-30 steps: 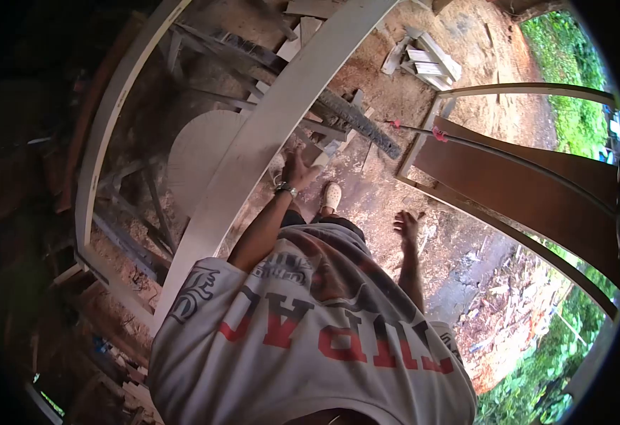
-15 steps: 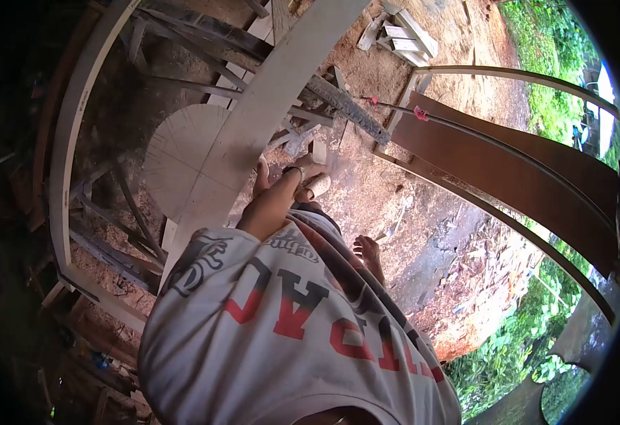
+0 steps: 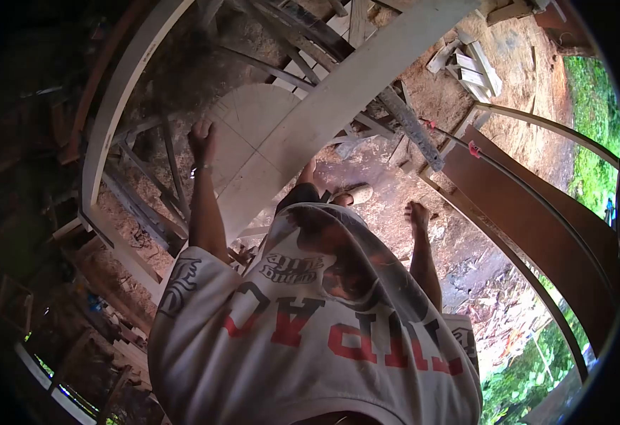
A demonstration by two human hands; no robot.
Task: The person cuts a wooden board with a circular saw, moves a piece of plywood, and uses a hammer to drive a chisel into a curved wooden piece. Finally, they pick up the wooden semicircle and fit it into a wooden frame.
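Observation:
My left hand [image 3: 202, 140], with a band at the wrist, is at the left edge of a pale round board [image 3: 249, 120]. Its thumb and fingers are apart, and no held object shows. Pencil lines cross the round board and a long pale plank [image 3: 303, 117] that runs diagonally over it. On the other side of my body, my right hand [image 3: 417, 214] hangs over the dirt floor, its fingers loosely bent and apart with nothing visible in them.
Dark timber supports [image 3: 168, 166] show beneath and left of the boards. A curved pale frame [image 3: 115, 120] borders the left side. Brown curved sheeting [image 3: 529, 205] and thin rails are at the right. Wood offcuts [image 3: 473, 71] lie at the upper right. My sandalled foot [image 3: 356, 193] is below the plank.
My left hand has swung left from beside a small wood block to the round board's edge; the block no longer shows. My right hand appears farther up and right. The view has shifted.

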